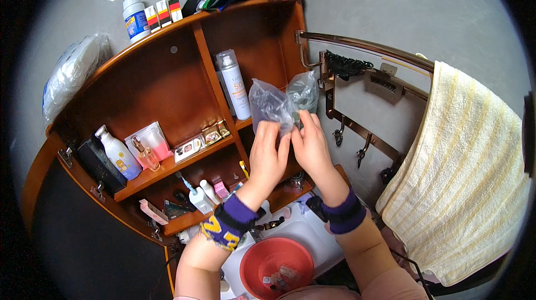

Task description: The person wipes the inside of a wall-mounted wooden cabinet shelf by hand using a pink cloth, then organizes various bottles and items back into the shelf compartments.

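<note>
Both hands are raised in front of the right side of an open wooden wall cabinet (pixel 178 76). Between the fingers of my left hand (pixel 268 153) is the gathered edge of a clear plastic bag (pixel 268 99). My right hand (pixel 312 145) pinches the same plastic close beside it, thumbs nearly touching. A second puffed part of clear plastic (pixel 302 90) stands up behind the right fingers; whether it belongs to the same bag I cannot tell. A white spray can (pixel 235 86) stands on the shelf just left of the plastic.
A pump bottle (pixel 119 155), perfume bottle (pixel 145 155) and pink-filled pouch (pixel 153 141) occupy the upper left shelf. Below my arms, a red basin (pixel 276 258) with small items sits in a white sink (pixel 324 241). At right, a striped towel (pixel 456 166) hangs from a metal rail (pixel 377 46) with hooks beneath.
</note>
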{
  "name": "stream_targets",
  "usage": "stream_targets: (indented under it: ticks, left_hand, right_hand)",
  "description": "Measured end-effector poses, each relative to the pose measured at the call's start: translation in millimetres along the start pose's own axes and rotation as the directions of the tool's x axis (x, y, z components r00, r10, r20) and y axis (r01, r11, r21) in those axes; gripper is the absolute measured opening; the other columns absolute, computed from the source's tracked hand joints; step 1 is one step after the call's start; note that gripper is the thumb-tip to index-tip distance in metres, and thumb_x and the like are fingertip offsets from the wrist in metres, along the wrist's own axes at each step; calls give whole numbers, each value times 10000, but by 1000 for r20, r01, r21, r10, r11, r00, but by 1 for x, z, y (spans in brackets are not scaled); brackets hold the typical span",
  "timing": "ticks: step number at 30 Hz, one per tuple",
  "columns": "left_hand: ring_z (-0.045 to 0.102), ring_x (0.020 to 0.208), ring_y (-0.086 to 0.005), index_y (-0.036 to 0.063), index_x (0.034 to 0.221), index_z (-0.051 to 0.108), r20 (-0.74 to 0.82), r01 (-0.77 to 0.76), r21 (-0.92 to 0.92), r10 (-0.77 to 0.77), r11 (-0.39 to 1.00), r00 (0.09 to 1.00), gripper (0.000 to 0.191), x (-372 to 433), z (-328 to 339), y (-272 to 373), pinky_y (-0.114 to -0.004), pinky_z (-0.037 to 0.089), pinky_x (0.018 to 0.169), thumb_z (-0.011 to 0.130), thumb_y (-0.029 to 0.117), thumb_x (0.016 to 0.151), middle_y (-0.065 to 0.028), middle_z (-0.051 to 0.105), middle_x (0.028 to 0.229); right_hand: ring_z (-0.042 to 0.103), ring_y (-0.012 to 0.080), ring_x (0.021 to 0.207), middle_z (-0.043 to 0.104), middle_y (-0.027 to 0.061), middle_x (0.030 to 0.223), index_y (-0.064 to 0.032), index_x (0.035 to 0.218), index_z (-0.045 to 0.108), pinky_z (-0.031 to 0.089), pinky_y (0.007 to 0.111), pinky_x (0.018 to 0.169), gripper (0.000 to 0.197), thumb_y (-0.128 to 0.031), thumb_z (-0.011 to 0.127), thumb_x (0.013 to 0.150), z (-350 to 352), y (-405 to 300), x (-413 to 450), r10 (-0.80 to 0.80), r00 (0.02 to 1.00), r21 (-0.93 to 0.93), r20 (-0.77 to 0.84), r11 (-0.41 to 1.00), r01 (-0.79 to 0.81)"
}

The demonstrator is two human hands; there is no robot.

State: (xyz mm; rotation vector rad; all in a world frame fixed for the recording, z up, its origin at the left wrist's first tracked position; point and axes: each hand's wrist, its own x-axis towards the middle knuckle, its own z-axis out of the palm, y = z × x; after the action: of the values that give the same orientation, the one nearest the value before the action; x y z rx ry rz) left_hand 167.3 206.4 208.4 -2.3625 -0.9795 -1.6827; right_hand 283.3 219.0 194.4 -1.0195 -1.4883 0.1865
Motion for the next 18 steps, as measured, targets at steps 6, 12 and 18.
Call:
stream_targets:
  ticks: [6,12,18]
  left_hand:
    - [491,787,-333,-18,891,491,48,97,16,-97,995,994,166,-64,-32,7,-360,418,676,573,23,752,-162,475,853]
    - [509,754,-323,-12,876,504,178,280,55,-285,958,942,182,-160,-58,-9,-347,425,637,612,33,736,-155,487,850]
    - [511,716,-332,-15,885,502,337,546,106,-546,831,767,192,-290,-70,-26,-356,428,611,610,60,744,-155,482,839]
  right_hand:
    - [518,382,803,474,189,934,-12,1052,460,433,399,671,246,-83,502,820,7,-16,-63,50,988,123,144,990,-68]
    - [478,137,596,463,97,850,3,1033,493,400,257,541,223,-69,541,828,32,17,-141,114,906,121,407,977,-177]
    - [541,331,868,546,184,939,-20,1020,481,426,351,737,231,-149,523,833,50,50,-235,262,586,80,767,867,-493]
